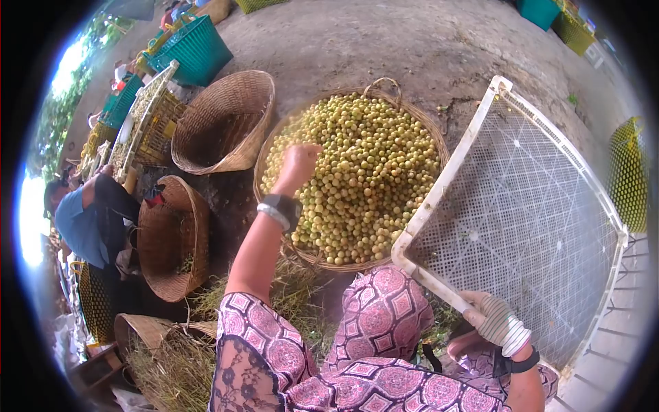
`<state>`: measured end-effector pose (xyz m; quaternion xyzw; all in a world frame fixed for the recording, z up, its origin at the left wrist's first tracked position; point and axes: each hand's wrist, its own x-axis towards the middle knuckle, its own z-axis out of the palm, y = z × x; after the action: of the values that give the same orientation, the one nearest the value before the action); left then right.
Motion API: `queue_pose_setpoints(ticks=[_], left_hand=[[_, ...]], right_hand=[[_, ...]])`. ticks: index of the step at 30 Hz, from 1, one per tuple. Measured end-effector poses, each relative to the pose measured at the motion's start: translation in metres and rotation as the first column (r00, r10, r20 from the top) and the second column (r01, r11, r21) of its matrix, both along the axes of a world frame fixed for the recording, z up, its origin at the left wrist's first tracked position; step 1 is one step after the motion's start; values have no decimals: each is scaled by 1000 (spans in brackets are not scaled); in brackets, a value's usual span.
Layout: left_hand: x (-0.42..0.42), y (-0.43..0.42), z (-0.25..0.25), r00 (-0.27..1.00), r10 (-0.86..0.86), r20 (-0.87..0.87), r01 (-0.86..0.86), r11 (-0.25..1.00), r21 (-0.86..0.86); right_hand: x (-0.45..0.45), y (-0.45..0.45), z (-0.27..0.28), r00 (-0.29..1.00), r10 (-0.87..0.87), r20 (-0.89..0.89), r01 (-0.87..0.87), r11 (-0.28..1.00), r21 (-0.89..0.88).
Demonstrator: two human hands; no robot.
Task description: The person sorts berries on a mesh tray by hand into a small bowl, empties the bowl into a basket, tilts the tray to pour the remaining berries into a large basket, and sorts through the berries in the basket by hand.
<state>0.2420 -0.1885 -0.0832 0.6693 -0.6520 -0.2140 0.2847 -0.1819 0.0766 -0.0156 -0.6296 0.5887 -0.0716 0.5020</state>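
A wide round wicker basket (pixel 445 137) is heaped with small, round, yellow-green fruit (pixel 364 172). Over the fruit at the basket's left side is my left hand (pixel 300 166), bare, its fingers curled closed. What they may hold is hidden. My right hand (pixel 495 320), in a striped glove, grips the near rim of a large white plastic mesh tray (pixel 439 285). The tray is tilted at the right, one corner beside the basket's rim. Its mesh shows no heap of fruit, only small bits along the frame.
Two wicker baskets, one upper (pixel 226 103) and one lower (pixel 171 254), stand on the left. A person in a blue top (pixel 82 220) sits beyond. Dry stalks (pixel 171 371) lie near my legs. Teal (pixel 192 51) and yellow mesh baskets (pixel 628 172) stand farther out.
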Motion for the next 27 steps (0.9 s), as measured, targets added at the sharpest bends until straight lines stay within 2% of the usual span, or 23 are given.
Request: queue_pose_setpoints(ticks=[3,6,8,9,10,11,14,15,16,17,18,20,22,23,24,26,27], left_hand=[[10,14,0,979,34,-203,-18,997,80],[49,30,3,973,128,193,-55,938,-341],[90,56,21,949,247,195,-148,899,-413],[108,75,19,857,323,402,-314,945,-91],[124,96,13,737,309,601,-510,838,193],[139,98,11,619,212,756,-686,615,388],[186,97,-14,640,250,727,-542,817,196],[164,100,0,602,338,724,-537,842,54],[180,90,-17,633,255,731,-433,899,61],[187,92,-33,740,240,629,-310,951,1],[186,90,-38,830,209,517,-185,978,-97],[152,85,-29,756,178,630,-148,984,-99],[139,61,-47,862,226,455,-225,973,-56],[112,55,-35,898,217,384,-212,976,-56],[100,39,-46,938,185,294,-200,980,22],[75,11,-88,967,158,200,-147,987,-72],[58,-4,-91,960,183,211,-178,983,-44]], right_hand=[[1,1,2,1000,-26,8,26,1000,17],[2,2,2,997,-79,26,77,995,59],[3,1,0,996,-88,13,87,993,81],[4,3,1,997,-78,-7,78,993,84],[4,4,2,996,-85,-4,85,993,76],[3,4,2,996,-91,0,91,993,68],[2,7,0,993,-119,20,117,989,90],[4,6,2,993,-119,15,116,987,111],[6,4,4,993,-118,10,116,984,132],[9,2,8,994,-110,-3,109,979,172],[9,3,5,997,-77,-29,80,993,91],[7,5,-3,997,-55,-59,53,998,-39],[8,5,-2,997,-79,-12,79,997,-12],[11,3,2,997,-54,-48,54,999,-1],[12,1,6,996,-33,-86,34,999,9],[9,0,4,991,24,-135,-26,1000,-10],[10,0,5,989,42,-139,-47,998,-31]])
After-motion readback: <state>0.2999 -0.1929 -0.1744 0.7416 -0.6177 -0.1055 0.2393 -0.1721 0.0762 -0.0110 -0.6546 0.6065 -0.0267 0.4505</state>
